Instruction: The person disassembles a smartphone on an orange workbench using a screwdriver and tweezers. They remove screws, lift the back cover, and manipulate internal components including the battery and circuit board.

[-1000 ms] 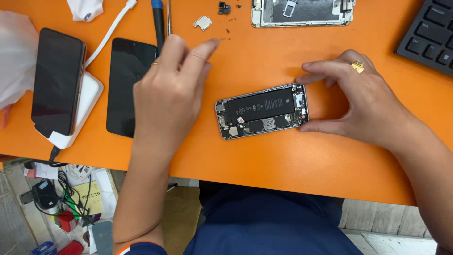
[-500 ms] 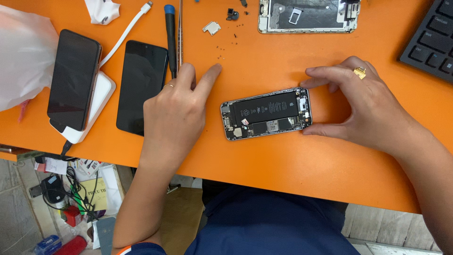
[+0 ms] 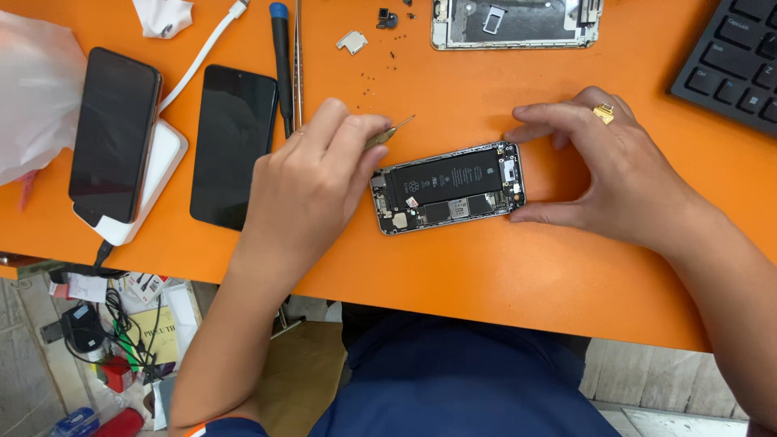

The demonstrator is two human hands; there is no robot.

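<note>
Orange desk (image 3: 502,275): two hands, one opened phone (image 3: 447,187), two intact phones.

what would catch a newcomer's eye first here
The opened phone lies mid-table on the orange table, its black battery and boards bare. The right hand braces its right end, while the left hand pinches thin tweezers just above its left end. Two dark-screened phones lie at the left.

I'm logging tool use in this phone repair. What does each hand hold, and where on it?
Left hand pinches thin tweezers near their back end. Right hand steadies the opened phone by its right end.
</note>
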